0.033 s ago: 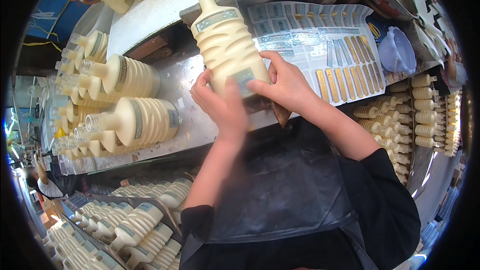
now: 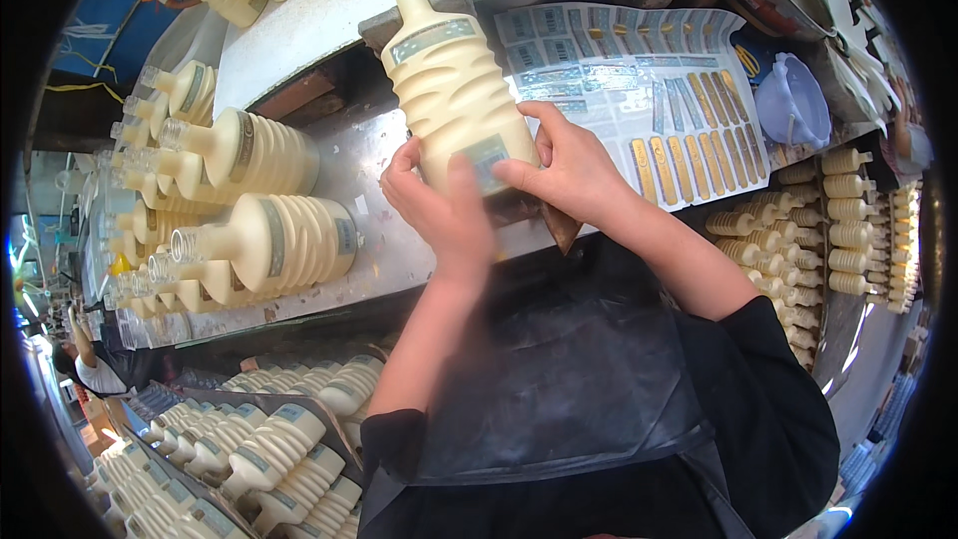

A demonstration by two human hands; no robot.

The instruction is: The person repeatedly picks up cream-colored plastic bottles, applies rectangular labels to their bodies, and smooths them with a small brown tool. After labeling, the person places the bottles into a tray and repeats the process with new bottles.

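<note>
A cream bottle (image 2: 454, 90) with a wavy, ridged body and a clear glass mouth lies tilted in front of me, its neck pointing away. My left hand (image 2: 444, 205) is closed around its lower left side; the thumb, slightly blurred, presses beside a grey-blue label (image 2: 486, 158) near the base. On the opposite side, my right hand (image 2: 574, 165) grips the lower right edge, with the thumb tip at that label. Another dark, curved label (image 2: 434, 40) crosses the bottle's shoulder. A dark block (image 2: 379, 30) shows behind the neck.
Similar bottles (image 2: 289, 240) lie stacked on the metal bench at left. Printed label sheets (image 2: 609, 120) with gold and blue strips spread at right, by a lavender bucket (image 2: 791, 105). More bottles (image 2: 274, 454) fill trays at lower left, and others (image 2: 848, 230) stand in rows at right.
</note>
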